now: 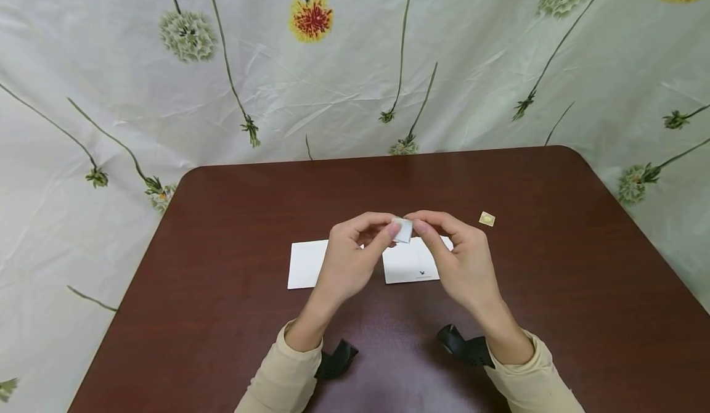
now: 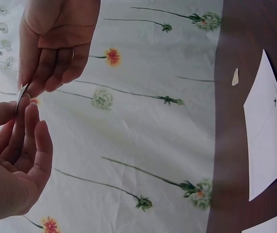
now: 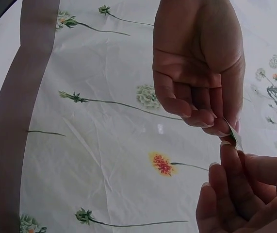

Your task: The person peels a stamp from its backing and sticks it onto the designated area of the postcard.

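Tabletop (image 1: 222,222) below square (image 1: 405,232) partly behind fingers (image 1: 385,237)

In the head view, the left hand (image 1: 352,254) hides much of one white card (image 1: 306,266). The right hand (image 1: 465,256) covers part of another card (image 1: 407,266), whose line of print is too small to read. Their fingers cover edges of a little white square (image 1: 404,232). The yellow square's (image 1: 487,219) marking is unclear. Both sleeves (image 1: 288,370) run off the bottom edge.
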Demonstrator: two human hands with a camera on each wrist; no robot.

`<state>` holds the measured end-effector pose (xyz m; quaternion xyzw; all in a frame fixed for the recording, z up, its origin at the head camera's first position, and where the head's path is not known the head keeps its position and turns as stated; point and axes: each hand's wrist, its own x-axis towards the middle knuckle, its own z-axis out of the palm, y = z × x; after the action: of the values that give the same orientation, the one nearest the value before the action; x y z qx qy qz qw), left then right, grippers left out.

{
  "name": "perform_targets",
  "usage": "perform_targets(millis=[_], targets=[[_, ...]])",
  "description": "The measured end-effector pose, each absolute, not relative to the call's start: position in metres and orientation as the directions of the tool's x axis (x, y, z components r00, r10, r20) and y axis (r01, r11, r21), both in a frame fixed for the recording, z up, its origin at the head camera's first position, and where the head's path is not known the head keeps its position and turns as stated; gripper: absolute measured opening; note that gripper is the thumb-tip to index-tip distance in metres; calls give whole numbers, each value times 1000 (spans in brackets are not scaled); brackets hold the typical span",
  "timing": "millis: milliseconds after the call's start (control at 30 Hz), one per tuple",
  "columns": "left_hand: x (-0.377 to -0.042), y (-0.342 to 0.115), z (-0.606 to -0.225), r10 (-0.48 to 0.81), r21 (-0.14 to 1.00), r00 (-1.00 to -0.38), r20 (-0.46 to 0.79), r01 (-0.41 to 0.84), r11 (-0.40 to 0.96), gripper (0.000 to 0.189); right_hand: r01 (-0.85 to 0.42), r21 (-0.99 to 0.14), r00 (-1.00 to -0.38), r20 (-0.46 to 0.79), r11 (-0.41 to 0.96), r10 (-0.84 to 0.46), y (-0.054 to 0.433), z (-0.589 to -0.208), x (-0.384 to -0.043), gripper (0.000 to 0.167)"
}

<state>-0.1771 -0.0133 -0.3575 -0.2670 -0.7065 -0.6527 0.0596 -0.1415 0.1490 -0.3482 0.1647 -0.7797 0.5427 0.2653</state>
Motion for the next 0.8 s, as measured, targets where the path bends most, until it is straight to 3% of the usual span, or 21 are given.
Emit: perform_targets(millis=[433, 800], targets=[[-176, -12, -355, 301, 894, -857, 418, 447, 31, 9, -542, -766, -814, 581, 345, 10, 151, -348, -141, 16], [-175, -11, -356, 303, 891, -844, 443, 451, -49, 12, -522, -786, -832, 555, 332, 7, 152, -348, -143, 17]])
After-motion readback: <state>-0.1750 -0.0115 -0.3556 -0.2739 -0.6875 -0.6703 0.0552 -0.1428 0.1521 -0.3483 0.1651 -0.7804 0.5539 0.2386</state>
